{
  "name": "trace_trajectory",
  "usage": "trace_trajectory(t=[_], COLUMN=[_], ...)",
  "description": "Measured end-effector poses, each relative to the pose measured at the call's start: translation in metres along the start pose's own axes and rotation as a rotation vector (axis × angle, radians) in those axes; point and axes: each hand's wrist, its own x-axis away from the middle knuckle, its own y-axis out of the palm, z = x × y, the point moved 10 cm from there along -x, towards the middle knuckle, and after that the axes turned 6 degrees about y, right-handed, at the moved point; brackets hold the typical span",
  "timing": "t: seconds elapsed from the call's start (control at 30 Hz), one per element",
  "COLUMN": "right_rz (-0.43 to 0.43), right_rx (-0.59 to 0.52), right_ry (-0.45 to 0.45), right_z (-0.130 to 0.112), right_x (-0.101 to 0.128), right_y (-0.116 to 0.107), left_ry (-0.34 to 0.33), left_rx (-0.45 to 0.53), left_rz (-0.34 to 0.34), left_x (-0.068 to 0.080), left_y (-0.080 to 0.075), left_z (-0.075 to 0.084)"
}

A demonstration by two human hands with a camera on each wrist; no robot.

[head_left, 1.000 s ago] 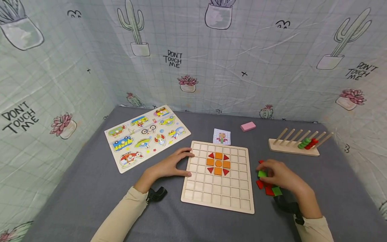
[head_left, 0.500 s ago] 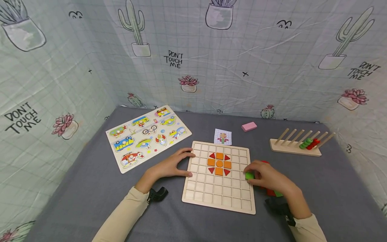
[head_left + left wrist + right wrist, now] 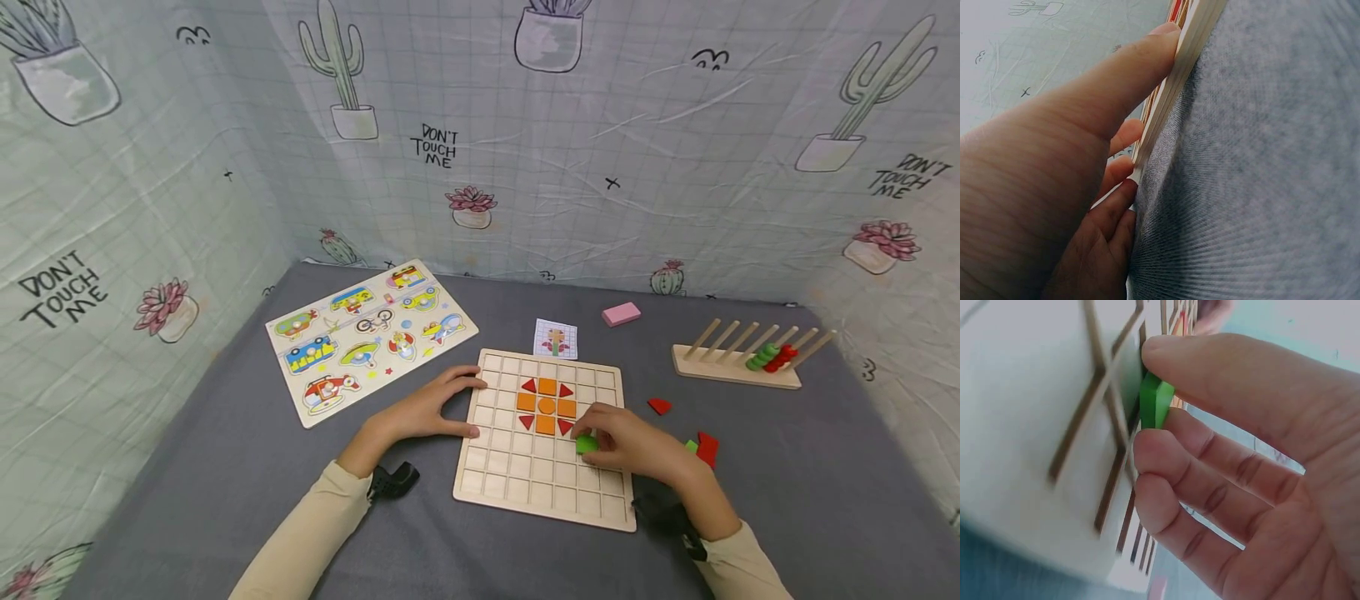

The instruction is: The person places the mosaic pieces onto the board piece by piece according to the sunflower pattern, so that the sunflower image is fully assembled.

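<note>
A square wooden grid board [image 3: 517, 489] lies in front of me. Set in its cells are an orange disc [image 3: 546, 406], several orange squares around it, and red triangles [image 3: 566, 390] at the corners. My left hand [image 3: 420, 410] has its thumb and fingers spread along the board's left edge, touching it. Between thumb and fingertips my right hand [image 3: 641, 443] pinches a green tile [image 3: 586, 445] over the board, just below the lower right triangle. In the right wrist view this green tile [image 3: 1155, 403] is tilted, close against the grid; whether it touches is unclear.
Right of the board lie loose red tiles [image 3: 707, 448] and a green tile [image 3: 691, 447], partly hidden by the right hand. Behind stand a pattern card [image 3: 555, 339], a pink block [image 3: 621, 314] and a peg stand [image 3: 735, 373] with beads. A vehicle puzzle [image 3: 390, 375] is left.
My right hand has carried the green tile leftward from the loose pile onto the area above the board. Loose tiles at right are uncovered. My left hand stays at the board's edge.
</note>
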Motion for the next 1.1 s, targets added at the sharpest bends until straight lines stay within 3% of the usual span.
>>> trace_trajectory(t=[0.3, 0.57, 1.1], right_rz=[-0.036, 0.002, 0.046], right_rx=[0.002, 0.002, 0.030], right_ry=[-0.030, -0.077, -0.032], right_z=[-0.023, -0.028, -0.031], right_x=[-0.014, -0.017, -0.025], right_y=[0.018, 0.021, 0.022], left_ry=[0.003, 0.007, 0.015], left_rx=[0.000, -0.003, -0.001], left_rz=[0.001, -0.005, -0.008], left_x=[0.000, 0.000, 0.000], left_y=[0.000, 0.000, 0.000], left_z=[0.001, 0.000, 0.001])
